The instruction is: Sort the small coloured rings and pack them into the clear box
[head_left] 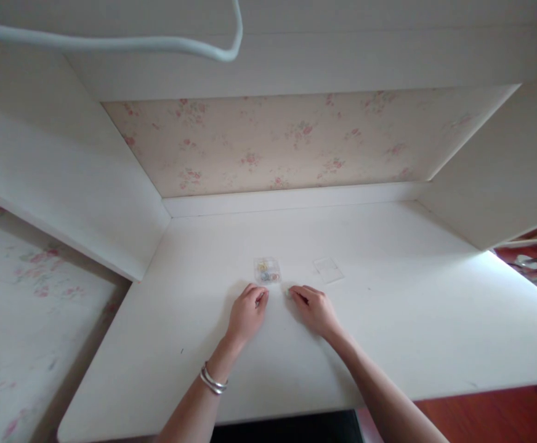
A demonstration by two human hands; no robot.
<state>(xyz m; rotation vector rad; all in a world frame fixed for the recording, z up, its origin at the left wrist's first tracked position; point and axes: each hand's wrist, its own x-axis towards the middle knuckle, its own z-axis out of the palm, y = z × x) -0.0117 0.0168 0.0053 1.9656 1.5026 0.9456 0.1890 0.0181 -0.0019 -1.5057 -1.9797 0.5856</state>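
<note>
A small clear compartment box (275, 266) lies on the white desk, with tiny yellow, bluish and reddish items in some of its compartments. Just in front of it is my left hand (246, 312), fingers curled and thumb pressed to the forefinger; whatever they may hold is hidden. Between the fingertips of my right hand (315, 309) shows a small pale greenish piece (288, 294), too small to name. This hand rests on the desk, a little right of the box. Beyond it lies a flat clear square lid (328, 271), apart from the box.
The white desk (411, 307) has side panels at left (65, 154) and right (490, 172), and flowered wallpaper (296, 141) behind. A white cable (157, 44) crosses the upper left. Something black (291, 429) sits below the front edge.
</note>
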